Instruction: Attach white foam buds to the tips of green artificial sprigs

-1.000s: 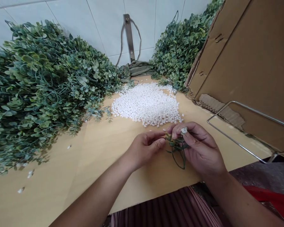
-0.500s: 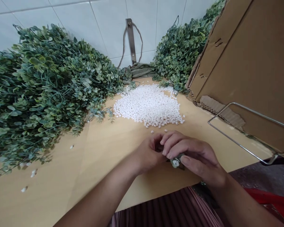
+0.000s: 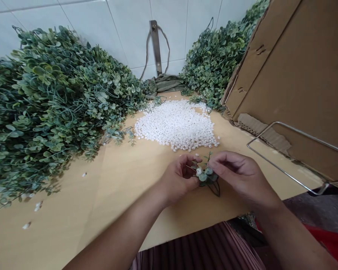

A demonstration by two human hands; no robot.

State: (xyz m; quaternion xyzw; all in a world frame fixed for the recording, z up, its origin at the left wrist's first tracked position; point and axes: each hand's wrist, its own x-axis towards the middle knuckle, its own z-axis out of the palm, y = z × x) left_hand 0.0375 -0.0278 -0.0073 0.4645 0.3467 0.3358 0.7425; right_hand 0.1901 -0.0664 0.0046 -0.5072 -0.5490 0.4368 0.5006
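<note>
Between my two hands, near the table's front edge, is a small artificial leaf sprig (image 3: pixel 207 176) with round green leaves, a dark looped stem and a white flower-like bead (image 3: pixel 198 171) on it. My left hand (image 3: pixel 180 180) is curled round the sprig's left side, thumb below and fingers above. On the other side, the thumb and forefinger of my right hand (image 3: pixel 236 174) pinch the sprig's upper right part. Just beyond lies a broad heap of small white beads (image 3: pixel 177 123) on the wooden table (image 3: pixel 124 180).
A large mound of artificial greenery (image 3: pixel 62 93) fills the left, with another bunch (image 3: pixel 214 60) at the back right. A cardboard box (image 3: pixel 298 75) leans at the right, beside a metal wire frame (image 3: pixel 287 174). Several loose beads (image 3: pixel 38 206) lie at left.
My right hand has turned and drawn slightly to the right, its fingers lifting off the left hand. More of the sprig, its leaves and its looped stem now shows.
</note>
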